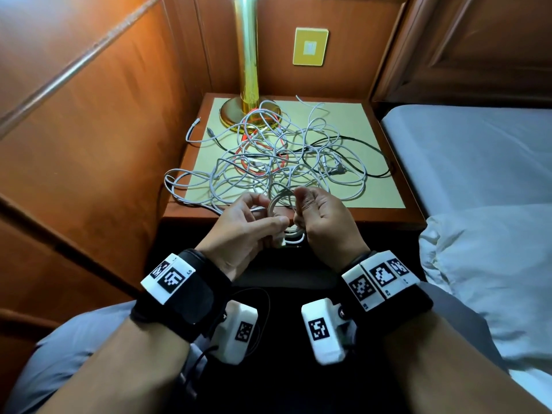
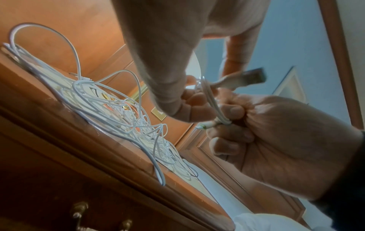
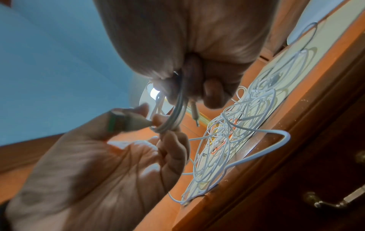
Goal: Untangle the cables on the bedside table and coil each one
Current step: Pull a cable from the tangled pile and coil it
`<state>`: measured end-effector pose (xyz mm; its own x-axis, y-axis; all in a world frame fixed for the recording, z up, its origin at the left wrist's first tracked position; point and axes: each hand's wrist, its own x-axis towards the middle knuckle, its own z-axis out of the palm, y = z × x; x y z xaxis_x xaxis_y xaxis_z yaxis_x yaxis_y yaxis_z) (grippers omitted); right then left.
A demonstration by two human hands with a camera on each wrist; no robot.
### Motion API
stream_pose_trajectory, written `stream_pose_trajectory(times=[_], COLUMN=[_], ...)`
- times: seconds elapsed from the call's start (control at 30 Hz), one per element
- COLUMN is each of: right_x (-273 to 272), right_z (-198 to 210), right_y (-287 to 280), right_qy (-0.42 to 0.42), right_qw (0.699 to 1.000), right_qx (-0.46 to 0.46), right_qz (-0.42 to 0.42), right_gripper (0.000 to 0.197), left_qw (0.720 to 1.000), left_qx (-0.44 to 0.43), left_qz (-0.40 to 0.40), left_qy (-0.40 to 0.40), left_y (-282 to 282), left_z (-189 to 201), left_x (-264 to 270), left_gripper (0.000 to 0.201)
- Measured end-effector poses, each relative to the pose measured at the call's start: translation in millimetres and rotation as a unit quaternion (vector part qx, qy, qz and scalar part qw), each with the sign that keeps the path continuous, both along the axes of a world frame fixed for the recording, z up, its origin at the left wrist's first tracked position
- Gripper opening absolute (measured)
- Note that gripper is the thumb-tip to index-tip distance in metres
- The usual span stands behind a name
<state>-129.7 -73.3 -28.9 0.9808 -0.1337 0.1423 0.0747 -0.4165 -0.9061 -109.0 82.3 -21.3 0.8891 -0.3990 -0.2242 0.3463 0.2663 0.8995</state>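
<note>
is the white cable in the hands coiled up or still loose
Coiled. The white cable sits as a small bundle of stacked loops gripped between the left hand and right hand, its USB plug sticking out free.

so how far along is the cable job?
Early. Done: nothing set down coiled in view. In hand: one white cable coil, gripped by left hand and right hand at the bedside table front edge. Left: the tangle of white, red and black cables.
</note>
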Motion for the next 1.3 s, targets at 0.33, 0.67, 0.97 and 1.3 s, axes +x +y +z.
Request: stream_pose_trajectory(times=[0.33, 0.67, 0.97, 1.3], right_x=[-2, 3, 3, 4], right_z=[10, -1, 6, -6], right_y=[-7, -13, 0, 8], right_qy=[-0.043, -0.037, 0.057, 0.025], right_qw=[0.996, 0.992, 0.951, 0.979], right_qx=[-0.065, 0.065, 0.304, 0.200], right_qz=[-0.040, -0.098, -0.029, -0.041], right_gripper=[0.030, 0.033, 0.035, 0.038], left_qw=[0.989, 0.968, 0.979, 0.987], left_qx=[0.124, 0.199, 0.120, -0.106], left_qz=[0.012, -0.090, 0.101, 0.122], left_qy=[-0.084, -0.120, -0.131, 0.006], left_y=[5, 11, 2, -9], left_z=[-5, -11, -21, -15], left_x=[2, 0, 2, 0], left_gripper=[0.018, 0.021, 0.018, 0.016])
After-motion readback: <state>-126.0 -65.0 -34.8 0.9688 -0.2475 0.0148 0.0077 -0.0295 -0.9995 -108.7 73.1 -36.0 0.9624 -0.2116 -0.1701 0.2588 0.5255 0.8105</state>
